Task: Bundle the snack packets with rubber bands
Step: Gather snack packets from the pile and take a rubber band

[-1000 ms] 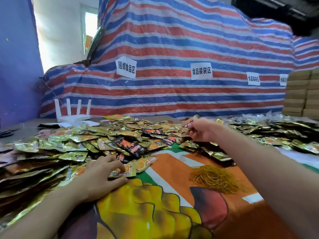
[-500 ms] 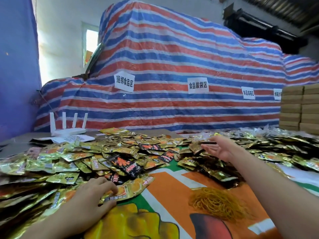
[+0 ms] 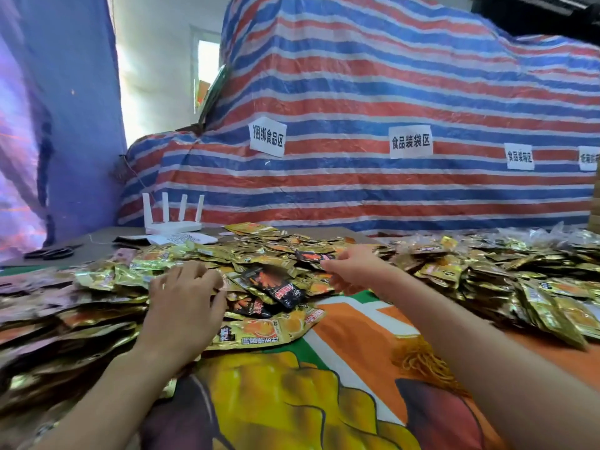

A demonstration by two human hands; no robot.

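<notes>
No finished bundle is seen: snack packets (image 3: 487, 277) lie loose across far and left, rubber bands (image 3: 418, 358) are heaped untouched at near right, a black packet (image 3: 311, 255) is pinched by the right hand (image 3: 352, 269), whether anything is gripped by the left hand (image 3: 185, 303), curled on the heap, cannot be told, so gathering is judged barely begun

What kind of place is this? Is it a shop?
Probably a small packing workshop, not a shop: heaps of loose snack packets lie spread out, a pile of rubber bands sits ready, and paper signs are stuck on a big striped tarp.
</notes>
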